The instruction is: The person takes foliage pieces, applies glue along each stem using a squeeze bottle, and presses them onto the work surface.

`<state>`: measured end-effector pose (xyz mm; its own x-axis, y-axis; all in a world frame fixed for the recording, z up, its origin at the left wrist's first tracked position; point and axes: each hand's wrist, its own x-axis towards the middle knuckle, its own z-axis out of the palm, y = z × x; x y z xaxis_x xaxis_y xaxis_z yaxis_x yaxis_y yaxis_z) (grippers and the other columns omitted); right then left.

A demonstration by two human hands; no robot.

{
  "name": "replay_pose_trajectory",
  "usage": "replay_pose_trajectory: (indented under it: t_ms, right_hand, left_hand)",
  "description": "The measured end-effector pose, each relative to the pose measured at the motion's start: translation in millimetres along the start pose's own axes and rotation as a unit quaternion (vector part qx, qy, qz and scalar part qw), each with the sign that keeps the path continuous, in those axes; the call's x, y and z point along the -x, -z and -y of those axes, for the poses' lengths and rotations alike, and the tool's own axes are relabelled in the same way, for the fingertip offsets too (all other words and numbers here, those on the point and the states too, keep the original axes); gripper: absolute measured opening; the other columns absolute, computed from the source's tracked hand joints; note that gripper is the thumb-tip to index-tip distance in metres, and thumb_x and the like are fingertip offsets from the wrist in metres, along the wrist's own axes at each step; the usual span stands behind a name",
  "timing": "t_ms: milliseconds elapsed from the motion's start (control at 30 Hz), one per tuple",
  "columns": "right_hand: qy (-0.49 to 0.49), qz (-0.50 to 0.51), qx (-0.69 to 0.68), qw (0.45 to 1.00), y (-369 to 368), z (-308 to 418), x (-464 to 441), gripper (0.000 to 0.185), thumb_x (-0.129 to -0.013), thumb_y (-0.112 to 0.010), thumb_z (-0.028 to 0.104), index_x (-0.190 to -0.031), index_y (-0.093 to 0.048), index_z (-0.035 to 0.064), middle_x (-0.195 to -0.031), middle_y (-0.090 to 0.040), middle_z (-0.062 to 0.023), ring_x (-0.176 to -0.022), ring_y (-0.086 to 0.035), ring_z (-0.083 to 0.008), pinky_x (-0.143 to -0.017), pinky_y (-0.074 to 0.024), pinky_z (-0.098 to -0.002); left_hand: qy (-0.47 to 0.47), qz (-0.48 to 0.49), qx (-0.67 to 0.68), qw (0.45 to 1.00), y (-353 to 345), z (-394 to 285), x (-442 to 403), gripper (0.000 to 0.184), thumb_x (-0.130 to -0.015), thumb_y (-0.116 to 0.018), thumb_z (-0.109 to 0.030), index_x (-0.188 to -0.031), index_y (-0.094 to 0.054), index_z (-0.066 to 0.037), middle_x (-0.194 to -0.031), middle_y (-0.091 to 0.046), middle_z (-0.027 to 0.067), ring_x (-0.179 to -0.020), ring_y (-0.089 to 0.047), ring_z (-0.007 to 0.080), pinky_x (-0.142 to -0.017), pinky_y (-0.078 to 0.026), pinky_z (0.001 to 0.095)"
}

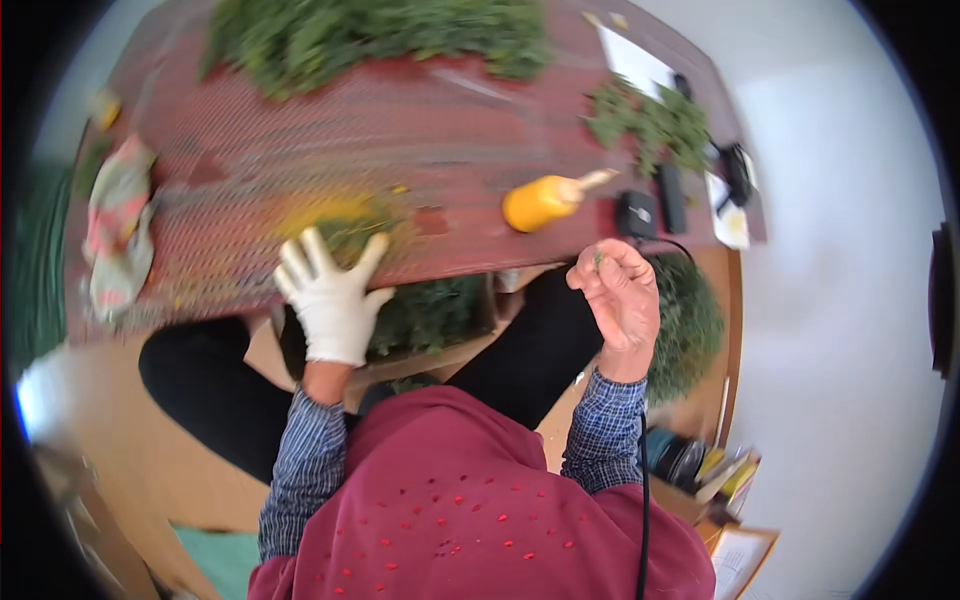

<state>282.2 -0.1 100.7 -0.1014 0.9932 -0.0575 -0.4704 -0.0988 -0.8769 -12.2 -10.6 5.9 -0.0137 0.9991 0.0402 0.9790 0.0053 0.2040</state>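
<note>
My left hand (pixel 332 300), in a white glove, reaches over the near edge of the table with its fingers spread. Its fingertips are beside a small scatter of green sprig bits (pixel 362 238) and yellow crumbs (pixel 330 211). My right hand (pixel 618 290) is bare and raised just off the table edge, palm up, fingers curled in. A tiny green plant bit (pixel 598 258) shows between its thumb and fingertips; its exact kind is too small to make out. Beyond that hand, a yellow bottle (pixel 540 203) with a pale wooden-looking stick end lies on the table.
A large heap of green sprigs (pixel 380 38) covers the table's far side; a smaller bunch (pixel 650 122) lies right. Near it are a black box (pixel 636 214) with a cable and white paper (pixel 632 62). A crumpled cloth (pixel 122 228) lies left. Greenery fills a box (pixel 430 318) below the edge.
</note>
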Motion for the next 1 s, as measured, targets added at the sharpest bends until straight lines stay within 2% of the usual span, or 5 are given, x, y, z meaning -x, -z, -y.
replay_pose_trajectory:
  t_ms: [267,400,500,667,1000]
  right_hand:
    - [0.355,-0.026,-0.516,0.779,95,57,35,0.049,-0.093,-0.058,0.01,-0.139,-0.042,0.0045,-0.127,-0.059,-0.0069,-0.073,-0.059,-0.0089,-0.075,-0.0549,-0.0222]
    - [0.059,0.011,-0.415,0.908,57,-17,7,0.052,-0.096,-0.049,0.045,-0.136,-0.047,0.0112,-0.123,-0.06,-0.0094,-0.068,-0.055,-0.0084,-0.053,-0.0475,-0.0207]
    - [-0.176,-0.014,-0.513,0.84,13,-83,-6,0.082,-0.09,-0.044,0.061,-0.138,-0.037,-0.0051,-0.141,-0.044,-0.0191,-0.086,-0.059,-0.0163,-0.062,-0.0519,-0.0226]
    - [-0.157,-0.022,-0.64,0.752,2,-119,-30,0.114,-0.069,-0.057,0.072,-0.145,-0.019,-0.0035,-0.147,-0.034,-0.0166,-0.108,-0.058,-0.0221,-0.073,-0.0566,-0.0338]
    - [-0.155,-0.116,-0.741,0.643,18,-107,-79,0.095,-0.073,-0.073,0.055,-0.142,-0.031,0.0035,-0.133,-0.05,-0.0128,-0.104,-0.061,-0.0213,-0.049,-0.0515,-0.0207]
  left_hand:
    - [-0.015,0.018,-0.114,0.993,-5,-11,1,0.076,-0.073,-0.072,-0.049,-0.141,-0.039,-0.043,-0.146,-0.025,0.0311,-0.129,-0.028,0.0534,-0.105,-0.024,0.0612]
    - [0.007,0.061,-0.121,0.991,-2,-14,-1,0.076,-0.075,-0.07,-0.051,-0.142,-0.037,-0.044,-0.147,-0.022,0.0334,-0.133,-0.023,0.0545,-0.106,-0.022,0.0614]
    - [0.014,0.064,-0.103,0.992,0,-15,-1,0.075,-0.074,-0.071,-0.05,-0.141,-0.038,-0.044,-0.148,-0.021,0.0326,-0.133,-0.022,0.0541,-0.107,-0.02,0.062]
    - [0.001,0.026,-0.05,0.998,3,-10,0,0.071,-0.072,-0.075,-0.044,-0.137,-0.046,-0.042,-0.145,-0.025,0.0329,-0.131,-0.024,0.0536,-0.104,-0.02,0.064]
    - [0.02,-0.006,0.007,1.0,-10,4,-2,0.069,-0.067,-0.078,-0.044,-0.131,-0.05,-0.047,-0.144,-0.029,0.0305,-0.131,-0.024,0.0541,-0.104,-0.02,0.0644]
